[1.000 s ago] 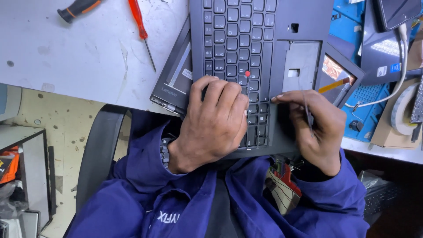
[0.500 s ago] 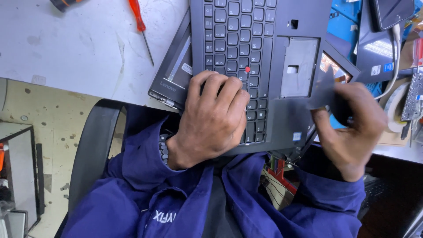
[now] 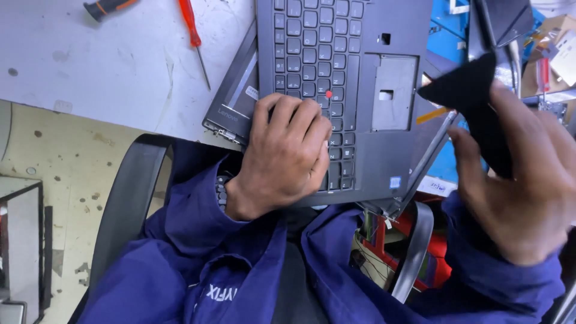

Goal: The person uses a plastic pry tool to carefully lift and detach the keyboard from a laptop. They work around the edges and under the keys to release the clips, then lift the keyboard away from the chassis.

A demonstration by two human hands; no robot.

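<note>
A dark grey laptop keyboard deck lies at the edge of a white worktable, resting on a second grey laptop part. Its touchpad opening is an empty recess. My left hand presses flat on the lower keys, fingers together. My right hand is raised to the right of the deck and grips a flat black panel, which is lifted clear of the deck.
A red-handled screwdriver and a black-and-orange tool handle lie on the table at the upper left. Blue trays and cardboard boxes crowd the right. A black chair arm stands below the table's edge.
My right hand has pulled the black panel off the deck's lower right and lifted it up and to the right. My left hand has stayed on the keys.
</note>
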